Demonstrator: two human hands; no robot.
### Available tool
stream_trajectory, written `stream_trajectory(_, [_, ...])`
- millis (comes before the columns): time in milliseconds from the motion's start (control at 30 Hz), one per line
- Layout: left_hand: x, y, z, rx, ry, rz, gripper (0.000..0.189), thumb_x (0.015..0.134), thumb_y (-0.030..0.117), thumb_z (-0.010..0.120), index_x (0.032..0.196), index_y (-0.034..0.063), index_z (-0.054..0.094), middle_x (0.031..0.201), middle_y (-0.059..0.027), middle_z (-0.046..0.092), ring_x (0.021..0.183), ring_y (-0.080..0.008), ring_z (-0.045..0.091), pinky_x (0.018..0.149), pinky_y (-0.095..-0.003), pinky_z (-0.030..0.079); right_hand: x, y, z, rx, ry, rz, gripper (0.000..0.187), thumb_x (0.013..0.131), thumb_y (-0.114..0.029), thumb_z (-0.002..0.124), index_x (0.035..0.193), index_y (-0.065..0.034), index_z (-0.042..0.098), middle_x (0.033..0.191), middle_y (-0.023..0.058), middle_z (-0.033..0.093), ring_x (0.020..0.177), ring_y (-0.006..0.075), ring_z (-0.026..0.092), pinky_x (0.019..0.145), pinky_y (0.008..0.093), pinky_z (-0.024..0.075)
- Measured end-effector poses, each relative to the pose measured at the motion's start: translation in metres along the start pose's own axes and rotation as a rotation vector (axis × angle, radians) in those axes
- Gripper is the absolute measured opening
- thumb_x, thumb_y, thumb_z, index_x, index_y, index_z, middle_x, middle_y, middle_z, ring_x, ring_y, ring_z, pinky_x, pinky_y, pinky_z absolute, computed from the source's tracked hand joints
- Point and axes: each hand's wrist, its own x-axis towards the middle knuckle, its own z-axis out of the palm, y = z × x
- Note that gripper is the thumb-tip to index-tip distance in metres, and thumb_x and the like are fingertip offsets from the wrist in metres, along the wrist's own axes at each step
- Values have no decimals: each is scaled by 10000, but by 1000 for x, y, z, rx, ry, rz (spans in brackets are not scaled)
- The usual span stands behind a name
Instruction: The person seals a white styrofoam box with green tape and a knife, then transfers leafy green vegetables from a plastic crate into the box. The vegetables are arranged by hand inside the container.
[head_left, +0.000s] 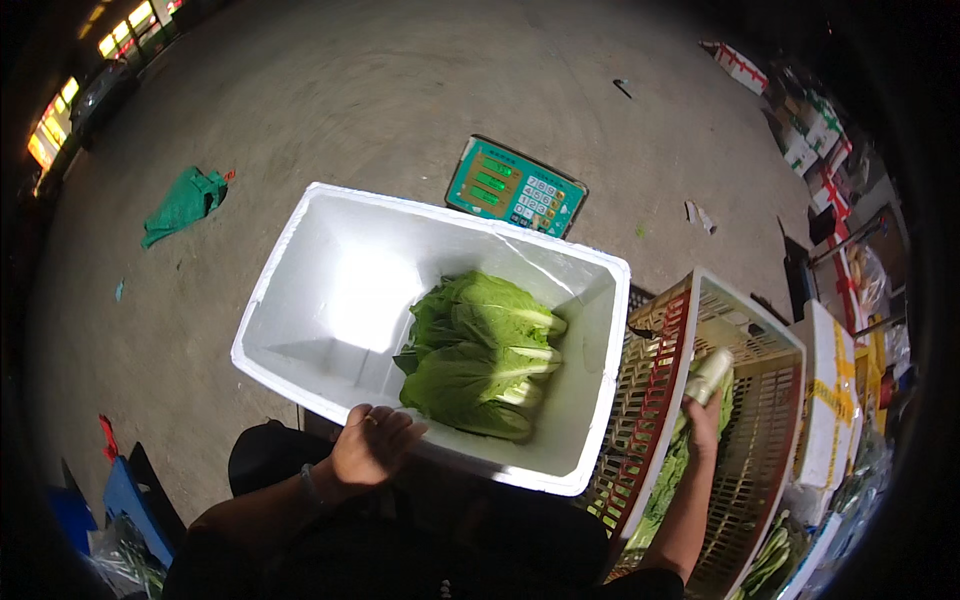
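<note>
A white styrofoam box (300, 247) lies before me. Inside it, several heads of green romaine-like leafy lettuce (480, 352) are gathered towards the right, pale stems pointing right. Over the box's near rim curls my left hand (375, 444), its fingertips at the inner side. To the right stands a slatted plastic crate (750, 311) with a red band along its side. My right hand (703, 424) reaches into it and grips a leafy vegetable head (709, 376) by its thick pale stem end. More green leaves (660, 487) lie under my forearm.
Just beyond the box sits a green electronic scale (517, 187) with a lit display and keypad; the box hides part of it. Foam boxes with yellow tape (832, 397) crowd the right side. A green bag (185, 204) and a blue plastic object (135, 502) lie left.
</note>
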Motion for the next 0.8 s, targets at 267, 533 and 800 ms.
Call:
stream_trajectory(267, [31, -2, -48, -559, 24, -85, 673, 843, 339, 688, 1395, 46, 439, 1256, -194, 535, 1199, -353, 477, 1036, -468, 324, -109, -178, -63, 107, 273, -534, 1057, 726, -213, 764, 1557, -56, 130, 1430, 156, 370, 1149, 246, 488, 940, 336, 439])
stream_trajectory(533, [150, -21, -148, -878, 385, 173, 1161, 678, 556, 810, 1547, 125, 174, 1536, -225, 292, 1436, -384, 248, 1170, -536, 209, -168, -299, 160, -147, -238, -884, 1063, 571, -257, 865, 1434, -34, 286, 1271, 148, 493, 1141, 272, 535, 954, 412, 472])
stream_trajectory(800, [159, -76, -122, -943, 72, 111, 855, 780, 395, 776, 1484, 124, 372, 1407, -194, 468, 1314, -324, 443, 1081, -463, 375, -197, -255, 313, 394, -475, -559, 929, 745, -111, 818, 1448, -60, 213, 1335, 114, 464, 1225, 222, 472, 1019, 349, 426])
